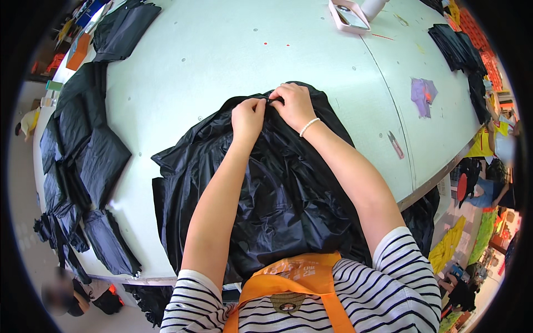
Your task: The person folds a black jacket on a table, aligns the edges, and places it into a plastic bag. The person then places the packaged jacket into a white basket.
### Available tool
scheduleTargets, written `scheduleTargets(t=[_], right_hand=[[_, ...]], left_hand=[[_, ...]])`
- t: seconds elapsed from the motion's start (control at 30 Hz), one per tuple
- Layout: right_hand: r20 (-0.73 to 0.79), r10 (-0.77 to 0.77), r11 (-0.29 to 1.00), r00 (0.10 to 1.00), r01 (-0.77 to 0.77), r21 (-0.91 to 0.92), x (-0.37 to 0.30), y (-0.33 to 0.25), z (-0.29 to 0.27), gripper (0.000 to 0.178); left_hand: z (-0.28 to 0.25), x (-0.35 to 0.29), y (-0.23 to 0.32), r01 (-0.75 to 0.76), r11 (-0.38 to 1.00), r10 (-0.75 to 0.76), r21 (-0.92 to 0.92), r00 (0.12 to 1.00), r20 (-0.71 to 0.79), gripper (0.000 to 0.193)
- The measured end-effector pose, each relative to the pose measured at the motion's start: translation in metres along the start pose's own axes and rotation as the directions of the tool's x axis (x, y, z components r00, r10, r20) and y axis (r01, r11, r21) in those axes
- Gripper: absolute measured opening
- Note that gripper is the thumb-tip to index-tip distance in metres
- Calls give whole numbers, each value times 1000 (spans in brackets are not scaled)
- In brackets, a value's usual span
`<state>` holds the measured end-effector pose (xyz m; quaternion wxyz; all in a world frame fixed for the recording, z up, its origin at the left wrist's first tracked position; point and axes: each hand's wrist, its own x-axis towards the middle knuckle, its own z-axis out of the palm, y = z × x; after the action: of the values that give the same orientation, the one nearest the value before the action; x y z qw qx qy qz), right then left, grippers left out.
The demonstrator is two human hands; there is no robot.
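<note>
A glossy black garment (277, 177) lies bunched on the pale table in front of me, its near part reaching my orange apron. At its far edge my left hand (248, 117) pinches the black fabric between thumb and fingers. Close beside it, almost touching, my right hand (293, 104) grips the same edge with bent fingers; a white bead bracelet circles that wrist. Between the two sets of fingertips a short stretch of the edge shows. Whether anything small is held there I cannot make out.
Black folded garments (83, 144) run along the table's left side, with more black pieces (456, 50) at the far right. Snips (396, 145) and a purple cloth scrap (423, 97) lie to the right. A pink tray (348, 18) stands at the back. Other people are beyond the table.
</note>
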<state>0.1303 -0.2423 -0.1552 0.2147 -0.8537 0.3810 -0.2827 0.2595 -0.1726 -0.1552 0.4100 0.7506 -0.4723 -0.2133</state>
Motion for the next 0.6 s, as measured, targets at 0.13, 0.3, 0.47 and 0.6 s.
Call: scheduleTargets(t=[0.13, 0.3, 0.47, 0.6], right_hand=[[-6, 11, 998, 1000, -11, -61, 2, 2, -9, 6], [18, 104, 992, 994, -102, -72, 4, 5, -17, 8], [-20, 78, 993, 997, -79, -89, 3, -1, -13, 8], [-35, 61, 995, 998, -63, -74, 2, -2, -17, 9]], left_hand=[[-9, 1, -1, -13, 999, 15, 29, 999, -49, 22], [-27, -15, -9, -120, 928, 182, 352, 972, -150, 18], [-43, -31, -21, 12, 881, 96, 473, 974, -203, 20], [-45, -31, -23, 37, 863, 87, 504, 971, -222, 21]])
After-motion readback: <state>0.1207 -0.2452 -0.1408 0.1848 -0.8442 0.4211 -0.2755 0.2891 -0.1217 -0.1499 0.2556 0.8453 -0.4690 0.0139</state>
